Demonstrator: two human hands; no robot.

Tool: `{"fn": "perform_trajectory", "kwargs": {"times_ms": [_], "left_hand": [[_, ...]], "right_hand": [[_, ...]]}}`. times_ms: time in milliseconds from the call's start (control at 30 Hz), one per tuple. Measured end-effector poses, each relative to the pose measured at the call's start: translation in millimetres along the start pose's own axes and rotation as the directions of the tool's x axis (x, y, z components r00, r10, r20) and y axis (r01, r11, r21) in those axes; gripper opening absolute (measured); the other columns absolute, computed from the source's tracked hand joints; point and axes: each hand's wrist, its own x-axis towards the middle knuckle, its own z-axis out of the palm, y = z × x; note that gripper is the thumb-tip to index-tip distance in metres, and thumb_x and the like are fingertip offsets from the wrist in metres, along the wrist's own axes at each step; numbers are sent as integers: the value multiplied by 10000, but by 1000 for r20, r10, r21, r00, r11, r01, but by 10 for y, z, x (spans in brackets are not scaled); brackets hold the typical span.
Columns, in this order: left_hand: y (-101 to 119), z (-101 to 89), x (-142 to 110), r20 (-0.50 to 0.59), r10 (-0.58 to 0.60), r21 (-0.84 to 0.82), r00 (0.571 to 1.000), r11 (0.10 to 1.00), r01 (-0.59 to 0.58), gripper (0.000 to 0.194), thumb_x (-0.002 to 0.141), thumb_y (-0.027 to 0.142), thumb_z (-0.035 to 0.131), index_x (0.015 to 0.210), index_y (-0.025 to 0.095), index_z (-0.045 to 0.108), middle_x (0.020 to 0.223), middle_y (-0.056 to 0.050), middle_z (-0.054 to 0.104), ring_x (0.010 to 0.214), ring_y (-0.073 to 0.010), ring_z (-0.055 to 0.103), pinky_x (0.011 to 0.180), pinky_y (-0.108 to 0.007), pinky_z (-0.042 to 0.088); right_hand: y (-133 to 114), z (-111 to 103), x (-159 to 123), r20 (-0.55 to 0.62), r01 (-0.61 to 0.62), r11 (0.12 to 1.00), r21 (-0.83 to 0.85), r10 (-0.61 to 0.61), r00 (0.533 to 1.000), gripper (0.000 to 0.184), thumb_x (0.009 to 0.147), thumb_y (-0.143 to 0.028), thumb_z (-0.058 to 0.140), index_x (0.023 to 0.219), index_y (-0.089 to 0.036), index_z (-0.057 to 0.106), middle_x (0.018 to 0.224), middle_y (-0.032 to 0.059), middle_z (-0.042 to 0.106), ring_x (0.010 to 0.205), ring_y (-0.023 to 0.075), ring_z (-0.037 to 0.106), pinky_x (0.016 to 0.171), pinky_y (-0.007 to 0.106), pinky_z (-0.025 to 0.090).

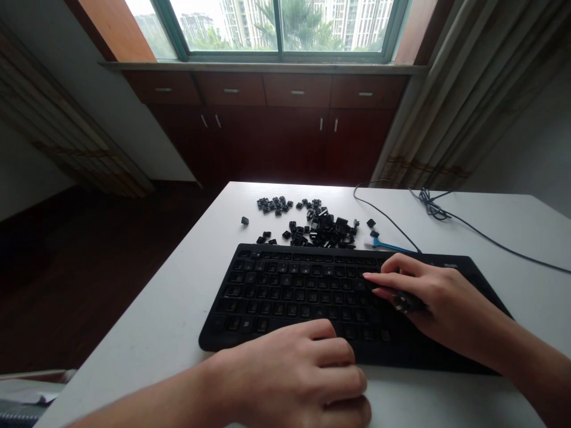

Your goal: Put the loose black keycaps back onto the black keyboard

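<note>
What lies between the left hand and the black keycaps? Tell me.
The black keyboard lies between the left hand and the keycaps, in the head view.

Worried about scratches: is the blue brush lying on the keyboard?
No, the blue brush lies on the white table behind the black keyboard, not on its keys.

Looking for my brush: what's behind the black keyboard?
Behind the keyboard, a blue brush and loose black keycaps lie on the white table; lower keycaps in the heap are covered.
</note>
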Motion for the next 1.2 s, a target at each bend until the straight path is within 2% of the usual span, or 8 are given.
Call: {"fn": "perform_trajectory", "kwargs": {"times_ms": [433, 800, 900, 967, 1000, 1067, 1133, 1200], "left_hand": [[-9, 6, -6, -8, 0, 19, 1000, 1000, 0, 177, 992, 189, 556, 968, 159, 729, 875, -13, 665, 798, -150, 562, 627, -348, 442], [10, -8, -16, 6, 8, 8, 1000, 1000, -8, 186, 998, 194, 546, 963, 165, 727, 894, -14, 660, 813, -151, 552, 630, -349, 443], [3, -10, -10, 6, 0, 7, 1000, 1000, 0, 180, 997, 200, 552, 982, 165, 728, 900, -17, 661, 821, -153, 554, 636, -349, 445], [-2, -9, -11, 1, 0, 14, 1000, 1000, 0, 173, 993, 193, 558, 984, 166, 728, 902, -19, 661, 829, -155, 559, 637, -349, 444], [-4, -7, -14, -2, 2, 17, 1000, 1000, -2, 169, 991, 192, 561, 984, 166, 728, 902, -19, 661, 831, -156, 561, 637, -349, 442], [-8, -3, -21, -4, 11, 19, 1000, 1000, -11, 163, 988, 192, 565, 989, 166, 726, 906, -21, 658, 831, -156, 563, 641, -348, 440], [-10, 3, -29, -10, 19, 21, 1000, 1000, -19, 159, 986, 188, 566, 986, 164, 723, 905, -21, 654, 832, -157, 563, 648, -347, 438], [-8, 9, -34, -23, 25, 30, 999, 999, -24, 155, 983, 182, 565, 971, 163, 719, 899, -19, 648, 829, -158, 560, 647, -346, 431]], "right_hand": [[23, -1, 15, -27, 8, 1000, 7, -8, 1000, 298, 995, -251, 510, 1254, -301, 649, 1157, 57, 637, 822, 164, 678, 725, 296, 531], [7, -7, -16, 14, 37, 998, -54, -36, 999, 461, 924, -150, 537, 1350, -316, 589, 1205, 63, 637, 866, 200, 692, 712, 317, 528], [-8, -39, -20, -50, 15, 1000, 14, -14, 999, 339, 940, -225, 590, 1270, -290, 625, 1157, 64, 653, 839, 186, 675, 717, 305, 515], [-45, -64, -21, -152, -2, 990, 141, 24, 988, 106, 912, -254, 656, 1016, -240, 670, 942, 39, 658, 725, 153, 621, 648, 280, 483], [-70, -75, -16, -220, -17, 971, 237, 71, 973, 75, 898, -262, 679, 854, -221, 635, 802, 17, 616, 646, 134, 564, 585, 268, 445], [-131, -96, 18, -332, -20, 863, 505, 216, 918, 344, 922, -296, 653, 635, -209, 484, 591, -24, 461, 520, 109, 419, 483, 270, 342], [-206, -119, 100, -335, 44, 635, 772, 347, 876, 476, 973, -333, 562, 553, -207, 379, 496, -41, 343, 452, 102, 317, 441, 286, 275], [-296, -148, 223, -234, 74, 397, 915, 372, 898, 521, 982, -334, 526, 514, -204, 337, 449, -47, 296, 411, 95, 276, 421, 293, 249]]}}
